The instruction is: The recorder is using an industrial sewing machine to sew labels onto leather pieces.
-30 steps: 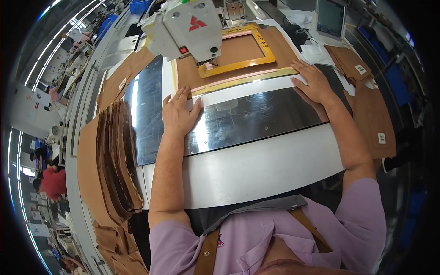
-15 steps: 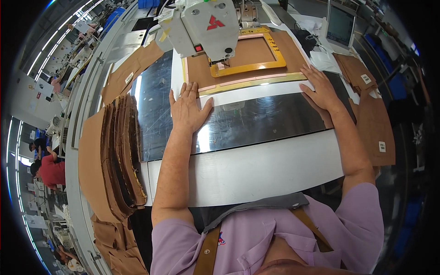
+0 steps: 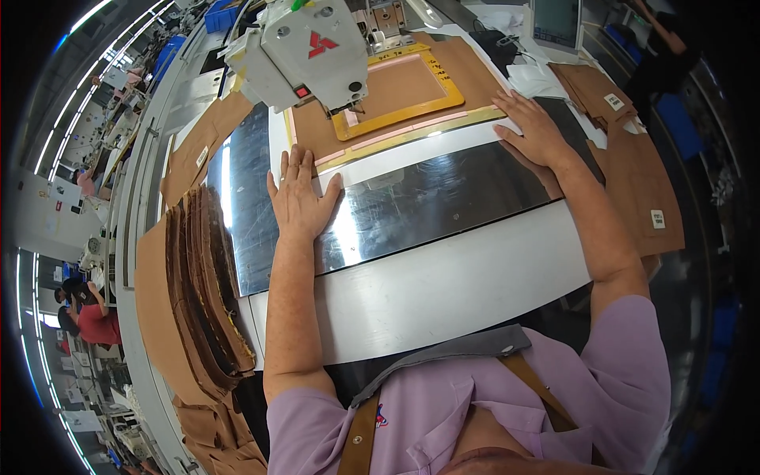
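Observation:
My left hand (image 3: 302, 204) lies flat, fingers outstretched, fingertips at the near-left edge of a brown-panelled pallet with a yellow strip (image 3: 405, 131). My right hand (image 3: 533, 131) has its fingers spread, fingertips at the same edge farther right. Neither grips anything. A yellow rectangular frame (image 3: 441, 93) rests on the brown panel (image 3: 475, 79), with pink strips along the pallet's edges. The white sewing-machine head (image 3: 294, 57) hangs over the frame's left side. Beneath my hands are a white band and a shiny dark metal plate (image 3: 419, 198).
Brown piece stacks stand at left (image 3: 154, 293) and right (image 3: 637, 190). A screen (image 3: 554, 24) and white crumpled material (image 3: 532, 79) are at the back right. A pale lower board (image 3: 443, 277) is nearest me. A dark-clad person (image 3: 657, 59) is at upper right, another in red (image 3: 96, 321) at left.
The view has shifted, while both hands stay at the pallet's edge with little visible movement. A dark-clad person has appeared at the upper right.

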Demonstrator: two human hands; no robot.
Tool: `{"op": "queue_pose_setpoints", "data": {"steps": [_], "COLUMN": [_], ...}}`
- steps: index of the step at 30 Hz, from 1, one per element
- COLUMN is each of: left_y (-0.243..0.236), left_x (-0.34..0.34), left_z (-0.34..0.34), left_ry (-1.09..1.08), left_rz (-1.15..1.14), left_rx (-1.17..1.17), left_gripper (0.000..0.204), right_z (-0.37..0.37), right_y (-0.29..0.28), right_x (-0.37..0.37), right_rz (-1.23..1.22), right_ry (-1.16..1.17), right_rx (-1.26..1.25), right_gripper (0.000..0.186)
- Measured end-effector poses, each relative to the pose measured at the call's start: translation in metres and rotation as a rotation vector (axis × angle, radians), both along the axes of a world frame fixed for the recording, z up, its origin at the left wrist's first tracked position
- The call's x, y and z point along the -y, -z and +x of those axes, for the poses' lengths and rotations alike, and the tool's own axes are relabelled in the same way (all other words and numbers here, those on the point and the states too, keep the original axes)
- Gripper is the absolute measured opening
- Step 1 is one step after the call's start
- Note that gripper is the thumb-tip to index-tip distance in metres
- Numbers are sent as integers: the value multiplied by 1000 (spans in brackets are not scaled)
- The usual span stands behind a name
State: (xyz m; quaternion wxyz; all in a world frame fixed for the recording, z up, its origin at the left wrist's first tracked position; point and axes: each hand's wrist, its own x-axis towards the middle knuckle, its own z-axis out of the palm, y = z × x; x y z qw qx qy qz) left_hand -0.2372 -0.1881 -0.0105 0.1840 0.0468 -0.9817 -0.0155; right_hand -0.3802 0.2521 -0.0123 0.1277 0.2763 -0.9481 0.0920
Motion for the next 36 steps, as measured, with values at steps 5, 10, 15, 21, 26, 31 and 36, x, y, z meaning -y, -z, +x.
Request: {"op": "queue_pose_setpoints", "data": {"steps": [5,10,15,21,26,31,36], "left_y": [-3,-2,1,-2,-5,-4,-5], "left_x": [-2,-1,5,-10,-6,-6,-5], "left_z": [-5,-8,-3,2,6,-1,1], "left_ry": [-13,-12,47,95,87,115,114], "left_rz": [110,85,39,-52,-50,10,9], "left_rx": [61,66,-58,-198,-236,-221,-222], "left_gripper": [82,77,58,22,18,17,19], "right_z": [-1,-4,4,1,-23,-59,-55], "right_y": [2,11,4,1,-34,-37,-37], "right_x": [-4,-4,3,-17,-63,-155,-166], "right_rz": [-36,-77,-142,-426,-487,-109,77], "right_ry": [-5,-2,13,-47,251,489,517], "right_rx": [-25,-34,-63,-201,-257,-249,-169], "right_gripper": [62,61,59,31,22,20,19]}}
